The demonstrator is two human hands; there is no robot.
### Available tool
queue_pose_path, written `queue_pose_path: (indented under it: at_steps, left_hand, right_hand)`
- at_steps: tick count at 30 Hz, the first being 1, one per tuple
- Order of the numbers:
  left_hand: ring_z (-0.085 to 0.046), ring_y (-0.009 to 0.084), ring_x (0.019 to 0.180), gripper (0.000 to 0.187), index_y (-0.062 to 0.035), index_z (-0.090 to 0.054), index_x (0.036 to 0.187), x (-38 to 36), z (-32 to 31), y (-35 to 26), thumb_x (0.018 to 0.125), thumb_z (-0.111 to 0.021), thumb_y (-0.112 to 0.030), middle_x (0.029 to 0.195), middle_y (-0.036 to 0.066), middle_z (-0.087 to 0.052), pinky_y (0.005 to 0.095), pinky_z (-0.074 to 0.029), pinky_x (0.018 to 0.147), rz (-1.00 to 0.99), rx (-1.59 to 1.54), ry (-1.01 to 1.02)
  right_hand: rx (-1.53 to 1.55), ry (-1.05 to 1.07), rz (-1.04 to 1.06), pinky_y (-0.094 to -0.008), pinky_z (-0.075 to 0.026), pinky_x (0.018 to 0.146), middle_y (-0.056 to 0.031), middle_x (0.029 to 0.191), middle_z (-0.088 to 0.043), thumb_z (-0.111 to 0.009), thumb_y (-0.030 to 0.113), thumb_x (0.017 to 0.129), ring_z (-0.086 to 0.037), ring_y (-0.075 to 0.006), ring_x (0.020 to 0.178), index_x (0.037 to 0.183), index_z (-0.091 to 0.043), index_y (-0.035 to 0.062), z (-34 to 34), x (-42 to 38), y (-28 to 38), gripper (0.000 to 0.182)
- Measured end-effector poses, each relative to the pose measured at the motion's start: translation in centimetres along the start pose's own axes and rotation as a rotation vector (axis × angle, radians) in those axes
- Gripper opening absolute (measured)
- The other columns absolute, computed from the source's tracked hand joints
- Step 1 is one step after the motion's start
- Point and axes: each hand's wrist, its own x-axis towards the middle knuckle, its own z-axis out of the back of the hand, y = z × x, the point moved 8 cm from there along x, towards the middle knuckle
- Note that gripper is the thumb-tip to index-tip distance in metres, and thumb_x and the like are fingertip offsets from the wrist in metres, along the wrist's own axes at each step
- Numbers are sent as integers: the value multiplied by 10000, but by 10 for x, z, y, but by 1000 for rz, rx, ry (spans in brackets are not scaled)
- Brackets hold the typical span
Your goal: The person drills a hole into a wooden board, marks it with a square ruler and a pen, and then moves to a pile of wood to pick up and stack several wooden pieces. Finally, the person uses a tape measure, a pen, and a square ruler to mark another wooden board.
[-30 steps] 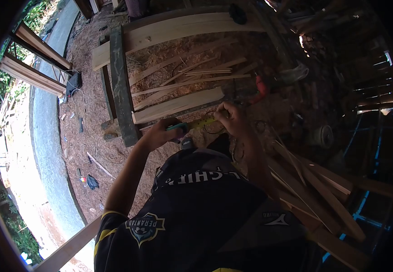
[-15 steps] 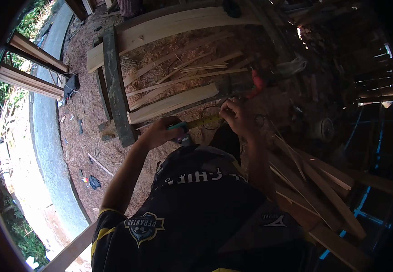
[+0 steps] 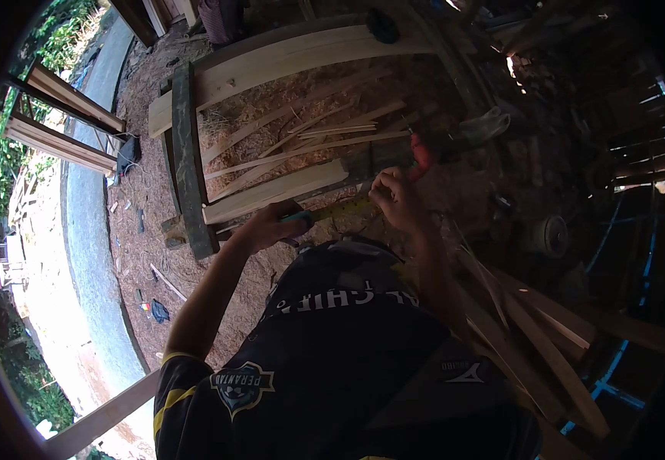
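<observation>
Head view: left hand [image 3: 265, 228] grips a half-hidden tape measure [image 3: 300, 221], blade [image 3: 340, 209] stretching rightward, its tip obscured at the pinched right hand [image 3: 398, 201].

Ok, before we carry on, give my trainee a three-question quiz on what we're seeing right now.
1. What does the left hand hold?
a) a wooden mallet
b) a teal-cased tape measure
c) a pale plastic cup

2. True or false: a yellow flat measuring blade stretches between that case and the right hand.

3. Fill in the missing word: the red tool with a dark body lies nearer the ____ hand.

Key: 1 b; 2 true; 3 right
</observation>
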Motion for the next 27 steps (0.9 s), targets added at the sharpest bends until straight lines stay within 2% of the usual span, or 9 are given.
queue_pose_path:
  at_steps: [7, 12, 16, 18, 20, 21, 25, 27]
  left_hand:
    - [-683, 137, 953, 458, -36, -734, 1304, 22, -35, -14, 993, -797, -366, 1081, 43, -736, 313, -580, 797, -26, 59, -75]
    - [-679, 127, 1000, 479, -9, -722, 1339, 26, -69, -23, 1011, -800, -349, 1120, 48, -739, 301, -576, 859, -29, 52, -102]
    - [-682, 123, 1006, 472, -5, -725, 1338, 28, -90, -29, 1017, -796, -345, 1132, 43, -740, 297, -576, 870, 17, -48, -100]
    - [-740, 153, 904, 456, 27, -727, 1288, 31, -94, -43, 998, -806, -315, 1056, 87, -758, 303, -610, 782, -67, -48, -137]
    - [-735, 147, 901, 455, 27, -731, 1280, 35, -100, -47, 996, -808, -319, 1042, 81, -756, 299, -605, 785, -22, -78, -130]
    - [-730, 141, 899, 453, 27, -735, 1273, 37, -103, -45, 994, -809, -323, 1028, 75, -754, 295, -599, 788, 29, -116, -128]
    - [-714, 123, 884, 425, 19, -748, 1239, 54, -113, -39, 1006, -792, -333, 990, 62, -754, 290, -586, 789, 19, -64, -103]
    - [-640, 73, 818, 449, 13, -741, 1289, 61, -121, -31, 1030, -779, -351, 943, 14, -709, 255, -525, 703, 29, -204, -23]
  right_hand:
    - [8, 32, 30, -399, -548, 915, -85, 1156, -629, -760, 158, 1014, -707, -264, 1040, 1058, -685, 36, 38, 6, -28, 149]
    - [61, 94, 38, -389, -548, 894, -89, 1152, -640, -756, 157, 1021, -702, -250, 1014, 1059, -679, 37, 59, 0, -41, 148]
    - [114, 126, 43, -378, -547, 871, -89, 1123, -651, -736, 165, 1040, -700, -238, 985, 1062, -671, 32, 73, -4, -47, 150]
    - [122, 121, 52, -378, -548, 861, -90, 1105, -656, -729, 164, 1045, -701, -234, 973, 1064, -666, 30, 83, -4, -42, 149]
    - [91, 148, -86, -398, -555, 850, -105, 1099, -675, -714, 155, 1051, -715, -265, 964, 1076, -659, 28, 90, -9, -45, 141]
    - [91, 139, -85, -398, -555, 850, -105, 1099, -675, -714, 155, 1051, -715, -265, 964, 1076, -659, 28, 93, -11, -45, 141]
    - [0, 88, 11, -435, -566, 868, -134, 1112, -692, -708, 141, 1046, -726, -323, 996, 1090, -661, 36, 102, -17, -46, 123]
    - [2, 95, 31, -446, -568, 881, -140, 1121, -694, -713, 138, 1040, -726, -340, 1016, 1093, -665, 40, 104, -24, -46, 121]
